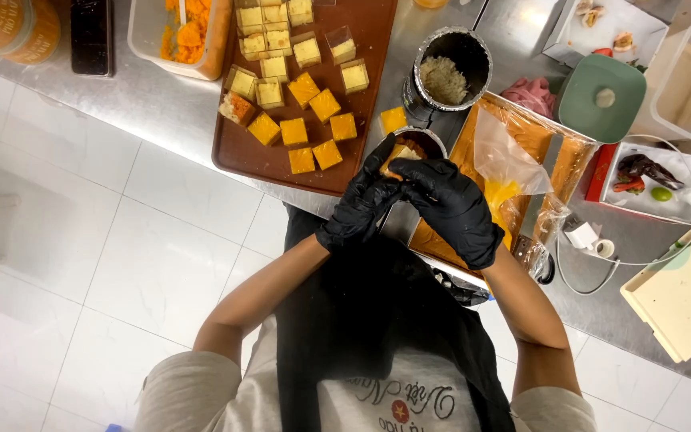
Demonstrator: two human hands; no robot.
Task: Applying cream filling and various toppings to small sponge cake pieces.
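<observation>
Both my hands wear black gloves and meet over a small round metal tin (421, 144) at the counter's edge. My left hand (359, 208) and my right hand (451, 206) together hold a small yellow-and-white cake cube (400, 156) just above that tin. A brown tray (245, 148) to the left carries several cake cubes (311, 120), some topped orange, some pale and wrapped in clear film. Beyond the hands stands a taller metal can (451, 76) with pale shreds in it.
A clear piping bag with yellow filling (505, 172) lies on an orange-lined tray (573, 156). A tub of orange shreds (185, 36), a green lid (601, 96), white containers, a phone (91, 36) and a cream board (685, 296) crowd the steel counter (145, 100).
</observation>
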